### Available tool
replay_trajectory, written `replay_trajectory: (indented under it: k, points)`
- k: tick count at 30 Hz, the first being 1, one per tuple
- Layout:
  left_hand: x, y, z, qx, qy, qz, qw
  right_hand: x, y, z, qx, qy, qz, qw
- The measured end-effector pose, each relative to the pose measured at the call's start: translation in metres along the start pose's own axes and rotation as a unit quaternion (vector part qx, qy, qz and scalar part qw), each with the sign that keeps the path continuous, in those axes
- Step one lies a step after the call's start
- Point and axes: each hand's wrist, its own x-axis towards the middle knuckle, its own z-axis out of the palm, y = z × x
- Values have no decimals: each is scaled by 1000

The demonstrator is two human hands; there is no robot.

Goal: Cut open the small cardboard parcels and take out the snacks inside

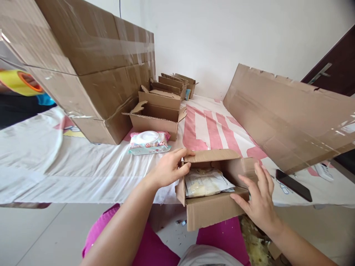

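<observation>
An open cardboard box (pixel 213 216) sits at the table's front edge with its flaps spread apart. Inside lie white, printed plastic packets (pixel 208 183), partly hidden by the walls. My left hand (pixel 173 168) grips the box's back left corner, its thumb by the side flap and its fingers at the back flap. At the right side, my right hand (pixel 259 199) is open, fingers spread beside the right flap, its thumb close to the front right corner. A pack of wet wipes (pixel 149 142) with a white lid lies behind my left hand.
Taped cardboard boxes (pixel 91 74) are stacked at left. Several open boxes (pixel 158 122) form a row behind the wipes. A large carton (pixel 285 118) and a phone (pixel 294 184) are at right. Far left, a person's hand (pixel 3 87) is near a yellow tape roll (pixel 16 82).
</observation>
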Motion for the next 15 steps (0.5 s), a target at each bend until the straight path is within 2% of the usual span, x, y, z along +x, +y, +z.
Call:
replay_trajectory:
  k: [2, 4, 7, 10, 12, 15]
  points:
    - [-1, 0, 0, 2, -1, 2, 1000, 10, -2, -4, 36, -29, -71, 996]
    - [-1, 2, 0, 1, -6, 13, 1000, 19, -3, -7, 78, -105, -112, 985]
    - [-3, 6, 0, 0, -14, 24, 1000, 30, -4, -9, 70, -223, -82, 969]
    - [-4, 8, 0, 6, -18, 23, 1000, 38, -9, -11, 55, -302, -81, 948]
    - [-6, 8, 0, 6, -21, 24, 999, 40, -13, -11, 71, -325, -95, 938]
    - [-6, 7, 0, 0, -20, 26, 999, 39, -17, -10, 102, -306, -87, 943]
